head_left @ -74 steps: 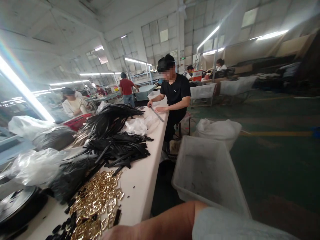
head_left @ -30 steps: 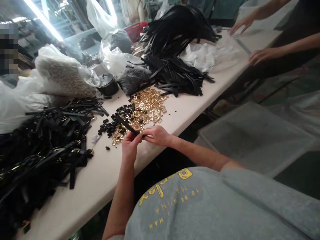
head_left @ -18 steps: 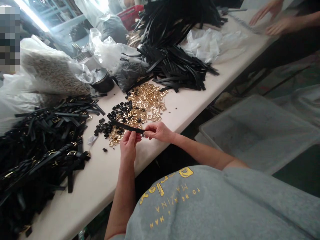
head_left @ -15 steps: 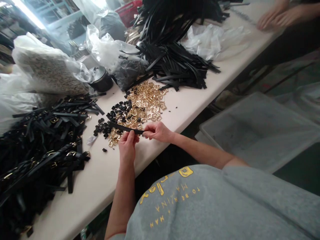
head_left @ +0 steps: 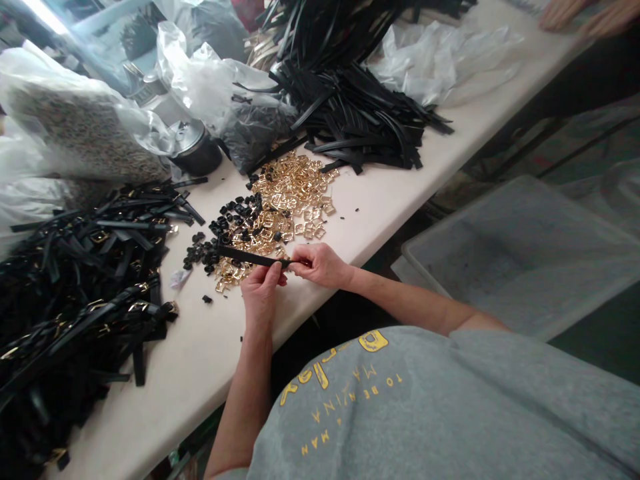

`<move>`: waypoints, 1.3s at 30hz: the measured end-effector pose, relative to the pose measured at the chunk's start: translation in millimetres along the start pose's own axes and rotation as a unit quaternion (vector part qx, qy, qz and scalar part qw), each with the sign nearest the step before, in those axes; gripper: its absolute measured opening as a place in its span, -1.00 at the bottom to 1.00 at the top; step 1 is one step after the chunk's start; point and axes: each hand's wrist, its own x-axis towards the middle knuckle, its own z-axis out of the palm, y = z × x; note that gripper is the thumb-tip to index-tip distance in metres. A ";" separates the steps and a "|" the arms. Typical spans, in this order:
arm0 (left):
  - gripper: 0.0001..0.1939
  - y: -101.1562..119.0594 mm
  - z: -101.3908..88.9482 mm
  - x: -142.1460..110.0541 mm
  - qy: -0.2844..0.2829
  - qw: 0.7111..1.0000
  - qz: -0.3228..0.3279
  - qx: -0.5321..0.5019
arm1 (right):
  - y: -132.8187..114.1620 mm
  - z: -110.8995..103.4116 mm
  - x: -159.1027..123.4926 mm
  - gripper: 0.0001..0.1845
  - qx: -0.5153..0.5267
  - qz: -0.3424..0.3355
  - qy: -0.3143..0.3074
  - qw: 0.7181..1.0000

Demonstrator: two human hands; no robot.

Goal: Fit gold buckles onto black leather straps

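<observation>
A black strap (head_left: 245, 255) stretches leftward from my hands over the near side of the gold buckles (head_left: 295, 193). My left hand (head_left: 263, 283) pinches it from below, thumb on top. At the strap's right end, the fingers of my right hand (head_left: 320, 265) are closed, close to the left thumb. A glint of gold shows by the right fingertips, but I cannot tell whether it is a buckle in the grip. Small black loops (head_left: 200, 252) lie heaped beside the buckles, just beyond the strap's free end.
Buckled black straps (head_left: 95, 267) cover the table's left side. Plain black straps (head_left: 365, 123) are piled at the back, near clear bags (head_left: 240, 127) and a dark tin (head_left: 197, 153). A plastic bin (head_left: 500, 247) stands below at right. Another person's hands (head_left: 570, 13) are at top right.
My left hand has slid right along the strap toward my right hand, so more of the strap shows on its left. The view has shifted slightly.
</observation>
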 end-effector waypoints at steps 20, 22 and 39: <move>-0.78 1.1 3.9 -0.4 -0.032 0.999 -0.005 0.037 | 2.1 -4.3 -1.8 -0.79 0.018 -0.004 -0.044 0.999; -0.77 2.9 6.1 -2.1 -0.025 0.999 0.001 0.042 | 0.7 -5.7 -2.9 -0.80 0.033 0.006 -0.047 0.998; -0.55 10.2 1.4 3.0 0.121 0.980 -0.014 -0.159 | 15.2 5.7 6.7 -0.70 0.164 0.079 0.043 0.982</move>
